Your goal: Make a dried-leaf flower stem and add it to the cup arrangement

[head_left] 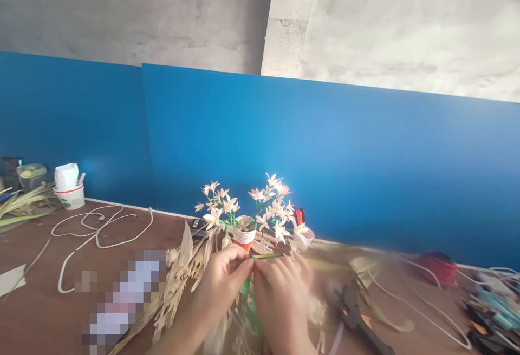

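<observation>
My left hand [225, 276] pinches a thin green stem [266, 256] between thumb and forefinger. Close against it, my right hand [282, 295] is closed with curled fingers at the same stem; its fingertips are partly hidden. A green strip [251, 309] hangs below the two hands, blurred. Just beyond them stands a paper cup [244, 235] holding green-stemmed flowers [276, 209] with pale, pointed petals. Dry, pale husk strips [179, 276] lie to the left of my hands and under them.
A black glue gun [357, 317] lies at the right, near white cables [426, 301] and a red roundish item [437, 269]. A white cable [97, 230] curls across the brown table [36, 247] at left, before a white tub [70, 197]. A blue partition [325, 155] closes off the back.
</observation>
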### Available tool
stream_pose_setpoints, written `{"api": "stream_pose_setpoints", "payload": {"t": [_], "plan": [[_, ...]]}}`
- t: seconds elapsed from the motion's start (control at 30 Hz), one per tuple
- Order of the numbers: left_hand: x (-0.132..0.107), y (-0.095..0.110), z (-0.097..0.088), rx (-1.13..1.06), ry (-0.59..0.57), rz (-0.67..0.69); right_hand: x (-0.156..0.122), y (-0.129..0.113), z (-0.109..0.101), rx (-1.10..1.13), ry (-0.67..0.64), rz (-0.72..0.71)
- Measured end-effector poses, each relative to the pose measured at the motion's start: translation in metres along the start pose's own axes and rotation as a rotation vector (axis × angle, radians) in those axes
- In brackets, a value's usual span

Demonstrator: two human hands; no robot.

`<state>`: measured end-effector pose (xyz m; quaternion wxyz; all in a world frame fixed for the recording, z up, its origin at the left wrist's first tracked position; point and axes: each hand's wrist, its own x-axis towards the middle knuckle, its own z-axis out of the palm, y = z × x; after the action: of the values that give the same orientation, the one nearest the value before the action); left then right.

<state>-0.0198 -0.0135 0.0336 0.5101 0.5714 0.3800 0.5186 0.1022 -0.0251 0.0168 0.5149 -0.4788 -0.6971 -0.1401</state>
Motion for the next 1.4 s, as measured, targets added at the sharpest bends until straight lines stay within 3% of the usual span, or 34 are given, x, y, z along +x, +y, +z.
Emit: {"api": "stream_pose_setpoints", "payload": {"t": [0.27,0.57,1.0,1.4], "plan": [[0.002,0.000,0.000,0.009,0.020,0.010,0.000,0.005,0.003,0.083,-0.022,0.054],[0.001,0.005,-0.001,-0.006,0.036,-0.038,-0.001,-0.002,0.001,0.096,0.000,0.007],[0.002,0.000,0.000,-0.012,0.024,-0.082,-0.001,0.002,-0.002,0.062,-0.117,0.077],[0.002,-0.001,-0.005,0.004,0.094,-0.083,0.000,0.010,-0.013,-0.009,-0.225,0.124]]}}
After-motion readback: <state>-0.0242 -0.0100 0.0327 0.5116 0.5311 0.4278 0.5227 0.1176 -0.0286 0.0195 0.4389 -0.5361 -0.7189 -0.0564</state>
